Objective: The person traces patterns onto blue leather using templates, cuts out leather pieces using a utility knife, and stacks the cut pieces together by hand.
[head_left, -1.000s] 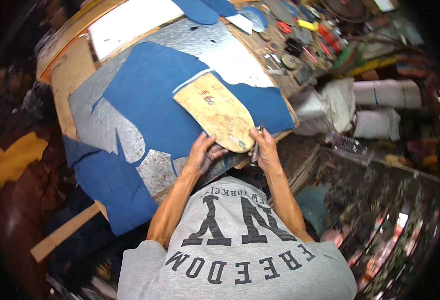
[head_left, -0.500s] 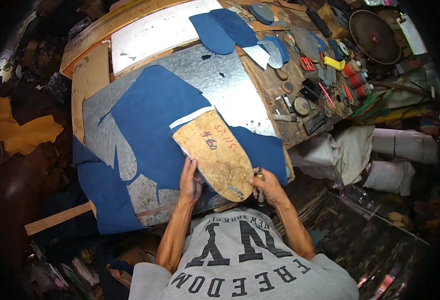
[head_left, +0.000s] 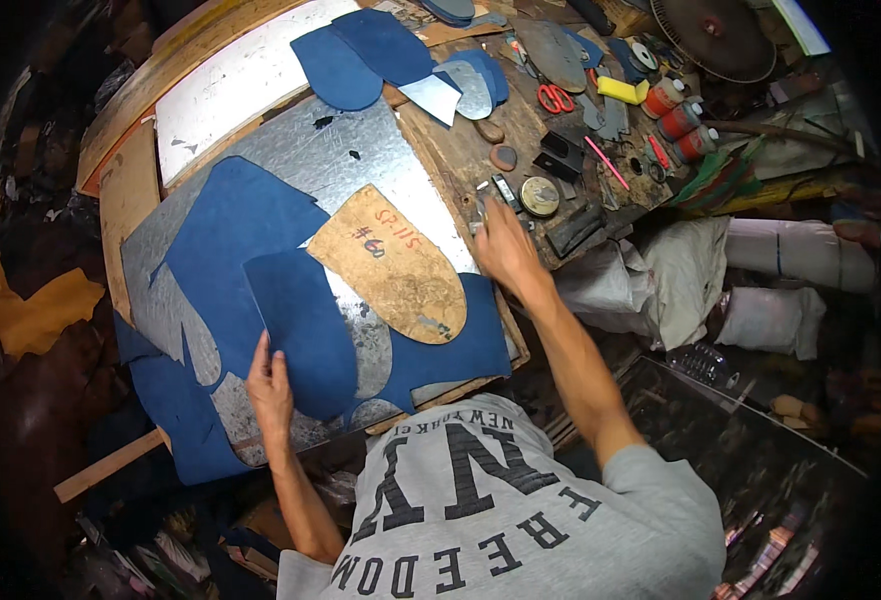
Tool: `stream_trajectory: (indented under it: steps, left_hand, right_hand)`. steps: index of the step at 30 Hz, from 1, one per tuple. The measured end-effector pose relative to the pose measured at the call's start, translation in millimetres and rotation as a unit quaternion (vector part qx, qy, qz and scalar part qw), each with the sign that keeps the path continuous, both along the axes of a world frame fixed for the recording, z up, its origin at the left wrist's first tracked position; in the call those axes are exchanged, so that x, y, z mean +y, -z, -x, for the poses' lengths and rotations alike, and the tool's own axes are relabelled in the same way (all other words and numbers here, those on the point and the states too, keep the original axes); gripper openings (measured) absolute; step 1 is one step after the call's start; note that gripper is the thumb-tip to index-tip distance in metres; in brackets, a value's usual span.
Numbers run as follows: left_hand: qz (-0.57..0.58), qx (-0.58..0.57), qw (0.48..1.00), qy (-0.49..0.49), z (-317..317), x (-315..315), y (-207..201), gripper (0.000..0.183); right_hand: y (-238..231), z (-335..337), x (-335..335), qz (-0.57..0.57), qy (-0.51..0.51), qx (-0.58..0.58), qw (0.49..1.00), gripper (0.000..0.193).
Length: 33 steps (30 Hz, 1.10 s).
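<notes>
My left hand pinches the left edge of a cut blue leather piece, rounded at its near end and slightly raised. Beside it lies a tan template with a rounded end and hand marks, touched by neither hand. Under both spreads the larger blue leather sheet, with a gap cut out that bares the grey metal sheet. Over the bench's right side, my right hand has its fingers closed close to the wood; what they hold is hidden. A round tin sits just right of it.
Red scissors, a yellow block, a pink pen and several red-labelled bottles crowd the bench's right side. Blue rounded pieces lie at the far edge. A fan stands far right; white sacks lie below.
My left hand has left the template and lifted the blue piece leftward. The right hand, earlier holding a slim tool by the template, has reached to the bench's right side. The view has shifted.
</notes>
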State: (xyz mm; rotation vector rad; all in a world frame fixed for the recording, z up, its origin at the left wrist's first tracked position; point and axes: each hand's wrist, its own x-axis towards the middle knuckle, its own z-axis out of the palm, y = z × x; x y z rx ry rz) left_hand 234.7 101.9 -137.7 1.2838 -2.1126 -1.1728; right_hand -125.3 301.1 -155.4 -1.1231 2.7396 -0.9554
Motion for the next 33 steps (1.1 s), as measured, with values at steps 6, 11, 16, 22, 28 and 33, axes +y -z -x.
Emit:
stream_trajectory:
  steps: [6,11,16,22,28,33]
  left_hand:
    - [0.084,-0.183,0.979,0.026,53.9,-24.6,-115.1,0.033]
    - [-0.026,0.078,0.996,-0.021,63.2,-61.3,-96.9,0.037]
    - [-0.18,0.216,0.958,-0.057,176.2,-81.8,-65.3,0.057]
    - [-0.197,0.343,0.913,0.099,328.8,-149.6,-46.8,0.061]
    - [-0.1,0.167,0.972,0.133,432.3,-235.3,-17.4,0.063]
    - [0.071,-0.06,0.995,0.046,434.9,-249.7,76.6,0.062]
  right_hand:
    - [34.2,63.4,-53.1,-0.169,-0.084,0.05,0.981,0.023]
    - [0.9,53.5,-82.2,-0.091,-0.105,0.034,0.99,0.026]
    - [-27.5,7.9,-108.9,0.202,-0.131,-0.541,0.806,0.061]
    - [-26.2,95.3,-188.6,0.315,-0.021,-0.445,0.838,0.052]
    - [14.5,253.5,-277.8,0.34,0.006,-0.374,0.863,0.053]
    - [95.7,328.9,-292.6,0.153,0.128,-0.325,0.924,0.053]
